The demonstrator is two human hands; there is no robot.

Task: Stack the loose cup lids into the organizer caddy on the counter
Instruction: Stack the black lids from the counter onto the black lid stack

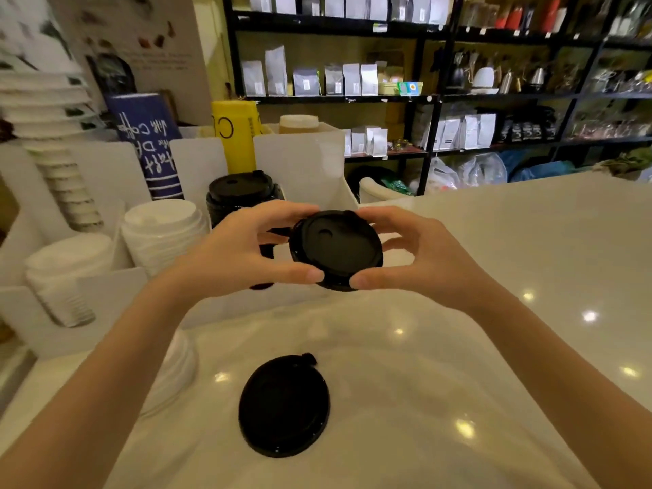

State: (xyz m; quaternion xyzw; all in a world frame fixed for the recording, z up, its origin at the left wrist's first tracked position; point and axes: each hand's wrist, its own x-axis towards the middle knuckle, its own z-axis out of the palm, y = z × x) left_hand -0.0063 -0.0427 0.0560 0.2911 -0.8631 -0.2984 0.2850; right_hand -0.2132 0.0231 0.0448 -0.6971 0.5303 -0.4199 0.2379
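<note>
Both your left hand [243, 252] and right hand [416, 255] pinch one round, glossy black lid [337, 250] by its rim; below your grip, another black lid [284, 405] lies flat on the counter [511, 259].

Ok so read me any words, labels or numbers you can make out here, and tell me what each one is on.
"coffee", handwritten in white and seen sideways: on the blue cup stack in the caddy. The other white writing on it is not legible.
"C", a large black letter: on the yellow cup stack.
Poster text on the wall: too blurred to read.
Shelf bag labels and price tags: too small to read.
</note>
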